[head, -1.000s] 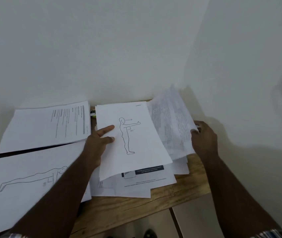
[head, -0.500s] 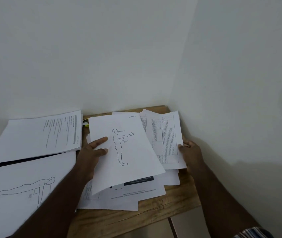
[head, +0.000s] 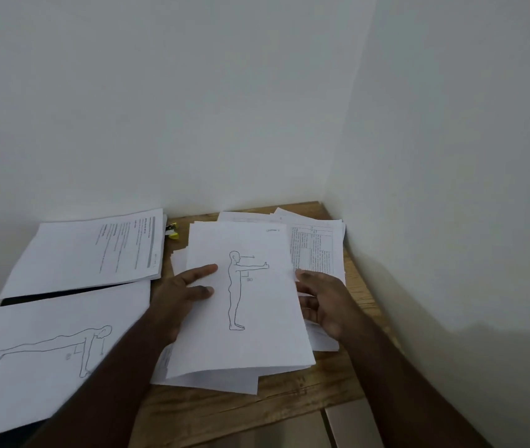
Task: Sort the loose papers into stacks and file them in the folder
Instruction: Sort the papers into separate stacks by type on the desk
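A loose pile of white papers (head: 212, 379) lies on the wooden table (head: 257, 412) in the room's corner. On top is a sheet with a standing figure drawing (head: 257, 305). My left hand (head: 182, 295) holds this sheet at its left edge, thumb on top. My right hand (head: 321, 302) touches its right edge with relaxed fingers. A text sheet with a table (head: 318, 253) lies beneath at the right. To the left lie a stack with a plank figure drawing (head: 40, 354) and a stack of text pages (head: 89, 250) on a dark folder (head: 47, 297).
White walls close in behind and to the right of the table. A small yellow and black object (head: 171, 230) lies near the back wall between the stacks. The table's front edge runs across the bottom, with floor below it.
My right hand let go of the text sheets at the far right, which now lie flat, and moved left to the figure sheet's right edge. The view shifted a little.
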